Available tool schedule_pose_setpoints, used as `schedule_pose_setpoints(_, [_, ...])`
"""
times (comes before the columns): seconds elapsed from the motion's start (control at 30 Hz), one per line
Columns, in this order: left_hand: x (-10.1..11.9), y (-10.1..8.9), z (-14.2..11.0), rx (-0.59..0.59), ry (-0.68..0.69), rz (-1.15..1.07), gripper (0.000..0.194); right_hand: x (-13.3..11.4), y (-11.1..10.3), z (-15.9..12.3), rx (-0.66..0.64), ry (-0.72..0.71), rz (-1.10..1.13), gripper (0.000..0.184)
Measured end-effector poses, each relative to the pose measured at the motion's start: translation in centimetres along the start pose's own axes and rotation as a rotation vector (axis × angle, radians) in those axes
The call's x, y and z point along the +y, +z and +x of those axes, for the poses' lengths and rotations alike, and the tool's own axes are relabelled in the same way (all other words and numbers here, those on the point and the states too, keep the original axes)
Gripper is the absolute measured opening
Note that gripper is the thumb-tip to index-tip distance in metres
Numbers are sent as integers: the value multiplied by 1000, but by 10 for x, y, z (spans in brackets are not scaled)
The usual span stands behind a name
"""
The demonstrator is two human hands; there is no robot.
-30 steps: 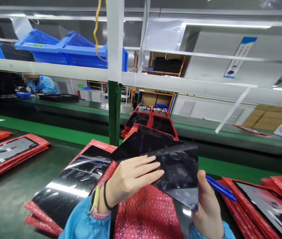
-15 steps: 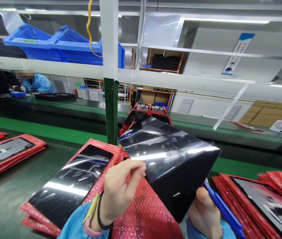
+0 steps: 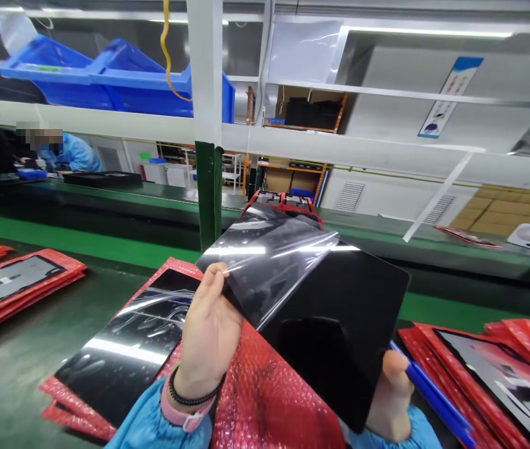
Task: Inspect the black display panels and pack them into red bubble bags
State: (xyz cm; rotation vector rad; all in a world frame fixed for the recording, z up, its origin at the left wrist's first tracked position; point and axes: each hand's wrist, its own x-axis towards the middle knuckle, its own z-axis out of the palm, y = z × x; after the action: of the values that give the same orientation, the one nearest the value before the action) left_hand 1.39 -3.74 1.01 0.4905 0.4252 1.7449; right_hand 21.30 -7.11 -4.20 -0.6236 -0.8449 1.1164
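My left hand (image 3: 209, 330) pinches the corner of a clear protective film (image 3: 269, 262) and holds it lifted off a glossy black glass panel (image 3: 340, 324). The film is peeled up across the panel's upper left part. My right hand (image 3: 389, 399) grips the panel's lower right edge from below, mostly hidden behind it, and also holds a blue pen (image 3: 433, 399) that sticks out to the right. The panel is tilted in the air above a red bubble-wrap sheet (image 3: 274, 405).
Another black panel (image 3: 129, 337) lies on red bubble wrap to the left. More red-wrapped panels lie at far left (image 3: 12, 287) and right (image 3: 499, 374). A green-and-white post (image 3: 209, 156) stands ahead. Blue bins (image 3: 106, 81) sit on the shelf. A person in blue (image 3: 68, 153) works far left.
My left hand went from resting flat on the panel to pinching its corner, then pulled the clear film up and away. The panel turned and tilted more toward me.
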Motion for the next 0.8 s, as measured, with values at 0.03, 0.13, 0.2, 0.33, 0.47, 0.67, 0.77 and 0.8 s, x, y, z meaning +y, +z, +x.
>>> schedule_pose_setpoints(0.03, [1, 1, -2, 21, 44, -13, 7, 0, 4, 2, 20, -11, -6, 42])
schedule_pose_setpoints(0.13, [5, 3, -12, -1, 206, -6, 8, -5, 23, 5, 6, -80, -158, 48])
schedule_pose_setpoints(0.2, [7, 4, -18, -7, 301, 20, 10, -10, 35, 3, -75, -162, -329, 61])
schedule_pose_setpoints(0.33, [6, 3, -26, 44, 355, 38, 9, -16, 44, -6, -132, -274, -677, 88])
schedule_pose_setpoints(0.47, [4, 2, -27, 57, 345, 29, 8, -15, 38, -11, -126, -326, -908, 100])
schedule_pose_setpoints(0.67, [8, 5, -21, 60, 321, -23, 10, -17, 37, -9, -178, -291, -811, 92])
schedule_pose_setpoints(0.77, [11, 6, -17, 62, 299, -48, 12, -22, 42, -11, -243, -236, -631, 83])
schedule_pose_setpoints(0.8, [12, 6, -15, 60, 302, -46, 12, -23, 42, -11, -267, -209, -568, 81])
